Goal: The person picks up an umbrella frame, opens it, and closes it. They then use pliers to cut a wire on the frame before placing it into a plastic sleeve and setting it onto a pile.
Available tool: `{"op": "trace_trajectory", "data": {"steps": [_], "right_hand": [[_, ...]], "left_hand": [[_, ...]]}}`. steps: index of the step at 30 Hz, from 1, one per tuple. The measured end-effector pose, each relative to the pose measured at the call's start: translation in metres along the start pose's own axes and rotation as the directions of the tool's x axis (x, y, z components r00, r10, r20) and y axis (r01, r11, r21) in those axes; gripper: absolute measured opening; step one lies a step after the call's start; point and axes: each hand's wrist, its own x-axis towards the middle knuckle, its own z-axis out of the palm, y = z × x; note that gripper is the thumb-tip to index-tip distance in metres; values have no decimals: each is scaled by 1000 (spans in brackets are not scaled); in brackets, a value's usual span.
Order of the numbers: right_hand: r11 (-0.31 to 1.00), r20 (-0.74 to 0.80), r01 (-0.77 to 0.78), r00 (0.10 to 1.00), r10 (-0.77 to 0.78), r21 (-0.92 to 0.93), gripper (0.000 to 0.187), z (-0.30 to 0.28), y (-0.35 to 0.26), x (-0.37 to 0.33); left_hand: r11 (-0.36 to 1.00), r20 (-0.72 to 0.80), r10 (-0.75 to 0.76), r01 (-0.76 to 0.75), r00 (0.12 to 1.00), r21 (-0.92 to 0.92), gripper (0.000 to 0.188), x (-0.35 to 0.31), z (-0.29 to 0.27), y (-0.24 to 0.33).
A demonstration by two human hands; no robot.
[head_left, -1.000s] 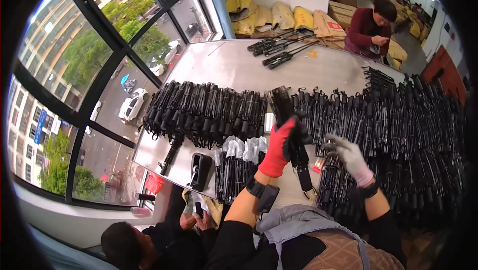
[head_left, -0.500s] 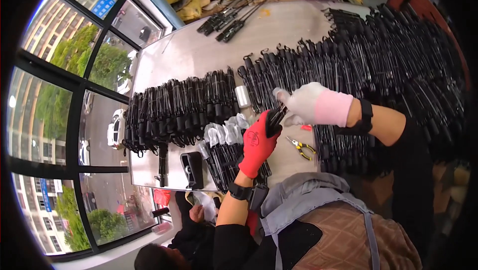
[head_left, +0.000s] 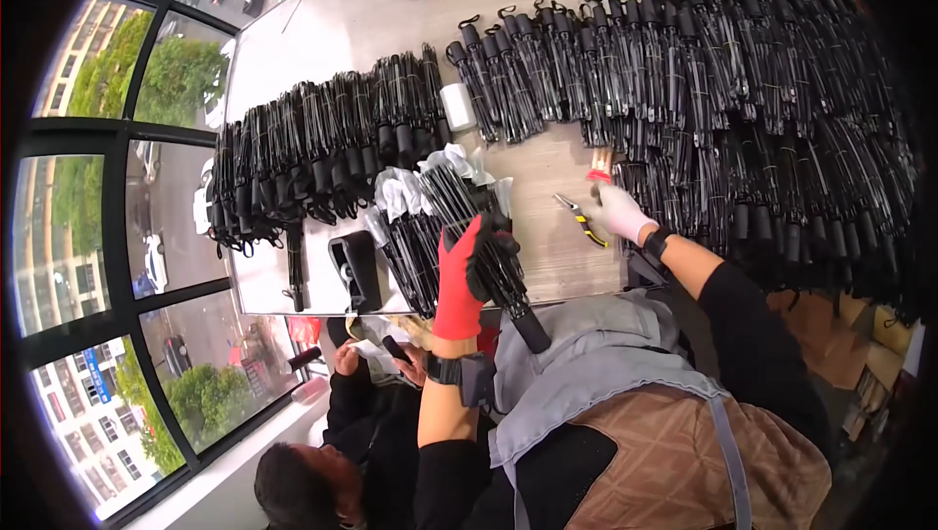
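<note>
In the head view, I see the red-gloved left hand (head_left: 459, 276) closed around a bundle of black umbrella rods (head_left: 501, 281). With only 1 hand bearing it at a slant, a slack grip could let rods slip or snag the plastic-topped stack (head_left: 412, 245) alongside. The fist sits about mid-length, the thick end angling toward the apron (head_left: 596, 354). The white-gloved right hand (head_left: 621, 211) is by the yellow-handled pliers (head_left: 590, 230); I can't tell whether its fingers hold anything.
</note>
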Motion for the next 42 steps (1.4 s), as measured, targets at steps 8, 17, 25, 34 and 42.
{"op": "trace_trajectory", "data": {"steps": [8, 17, 25, 34, 42], "right_hand": [[928, 356, 31, 928, 111, -372, 31, 37, 2, 1], [894, 154, 444, 881, -447, 54, 22, -131, -97, -85], [670, 127, 607, 774, -620, -428, 41, -205, -101, -107], [492, 287, 690, 692, -662, -531, 36, -232, -114, -108], [328, 337, 649, 684, -647, -687, 29, -226, -129, -102]], "left_hand": [[997, -148, -69, 72, 987, 15, 26, -45, -7, -15], [938, 18, -191, 177, 981, 299, 39, -96, 40, -7], [852, 156, -205, 97, 966, 515, 45, -91, 59, -25], [802, 96, -204, 110, 974, 588, 47, -95, 62, -37], [803, 60, -211, 138, 976, 580, 46, -92, 55, -37]]}}
